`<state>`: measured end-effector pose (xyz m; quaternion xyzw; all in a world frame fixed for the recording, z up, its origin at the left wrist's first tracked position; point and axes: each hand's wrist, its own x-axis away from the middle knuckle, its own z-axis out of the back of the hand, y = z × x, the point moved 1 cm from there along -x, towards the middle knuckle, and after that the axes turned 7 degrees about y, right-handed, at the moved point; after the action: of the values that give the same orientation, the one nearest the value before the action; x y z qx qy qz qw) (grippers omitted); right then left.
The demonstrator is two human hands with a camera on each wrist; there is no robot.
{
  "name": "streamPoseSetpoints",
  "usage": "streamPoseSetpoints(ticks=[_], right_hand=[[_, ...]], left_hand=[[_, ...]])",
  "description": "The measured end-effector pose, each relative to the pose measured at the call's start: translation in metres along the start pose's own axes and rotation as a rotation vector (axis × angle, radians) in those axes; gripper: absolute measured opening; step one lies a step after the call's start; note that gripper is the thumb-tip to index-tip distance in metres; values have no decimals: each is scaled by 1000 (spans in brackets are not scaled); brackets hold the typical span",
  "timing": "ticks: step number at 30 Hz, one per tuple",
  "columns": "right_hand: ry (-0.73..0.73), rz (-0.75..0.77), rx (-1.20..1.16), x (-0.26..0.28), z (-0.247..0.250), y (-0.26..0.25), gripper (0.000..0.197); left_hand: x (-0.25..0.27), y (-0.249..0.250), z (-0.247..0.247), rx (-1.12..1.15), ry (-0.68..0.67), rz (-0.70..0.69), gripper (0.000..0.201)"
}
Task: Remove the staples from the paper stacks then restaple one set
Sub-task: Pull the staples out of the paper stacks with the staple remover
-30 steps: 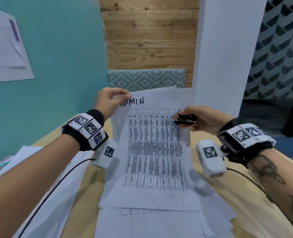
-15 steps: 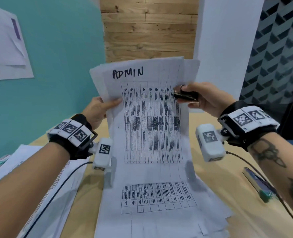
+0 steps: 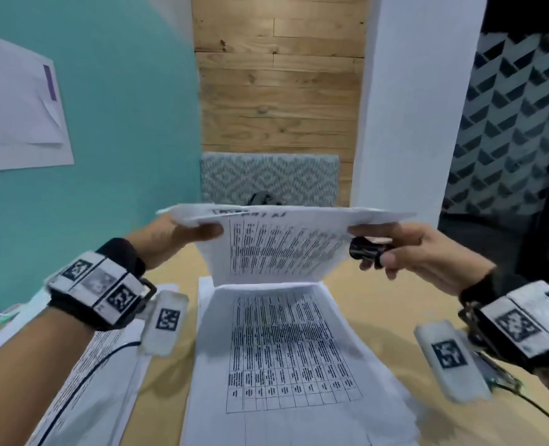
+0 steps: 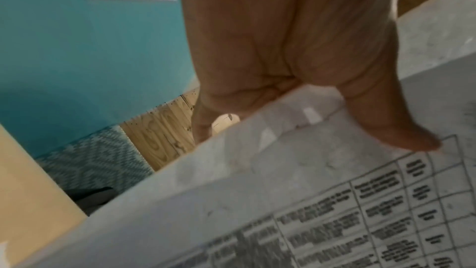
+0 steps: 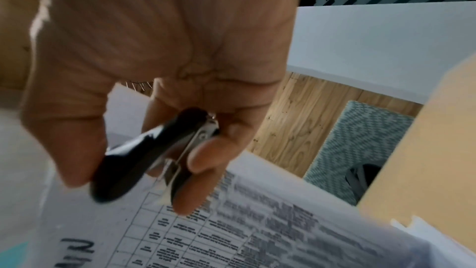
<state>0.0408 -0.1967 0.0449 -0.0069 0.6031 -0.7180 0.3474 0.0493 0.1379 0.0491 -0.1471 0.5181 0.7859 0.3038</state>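
Note:
A paper stack (image 3: 276,249) printed with a table and headed in marker hangs above the desk, tilted almost edge-on to me. My left hand (image 3: 199,230) pinches its left edge, thumb (image 4: 401,136) on top of the stack (image 4: 283,201). At the right edge, my right hand (image 3: 392,249) grips a black staple remover (image 3: 364,249) while its thumb and forefinger also pinch the stack. The right wrist view shows the staple remover (image 5: 144,156) between thumb and fingers of the right hand (image 5: 165,176), above the stack (image 5: 257,231). No staple can be made out.
Another printed sheet (image 3: 286,355) lies on the wooden desk (image 3: 385,304) under the held stack, with more papers (image 3: 83,375) at the left. A patterned chair back (image 3: 266,178) stands beyond the desk. A white pillar (image 3: 405,107) rises at the right.
Both hands lifted the stack off the desk, stood it upright, and have now tipped it nearly flat at about chest height. The right hand kept the staple remover throughout.

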Motion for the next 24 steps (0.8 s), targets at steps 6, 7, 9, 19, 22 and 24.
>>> streamPoseSetpoints(ticks=[6, 7, 9, 19, 22, 24], right_hand=[[-161, -153, 4, 13, -2, 3, 59], [-168, -171, -22, 12, -1, 3, 62], [-166, -197, -51, 10, -1, 6, 69], [-201, -353, 36, 4, -14, 33, 58], [-238, -353, 41, 2, -16, 33, 55], [-250, -360, 50, 2, -15, 34, 53]], left_hand=[[13, -11, -4, 276, 31, 182, 59], [14, -12, -5, 290, 29, 216, 56], [15, -16, -7, 285, 27, 293, 52], [-9, 9, -11, -310, 201, 222, 84], [-29, 27, -47, -588, -67, 184, 62], [-39, 26, -66, -636, -231, 251, 50]])
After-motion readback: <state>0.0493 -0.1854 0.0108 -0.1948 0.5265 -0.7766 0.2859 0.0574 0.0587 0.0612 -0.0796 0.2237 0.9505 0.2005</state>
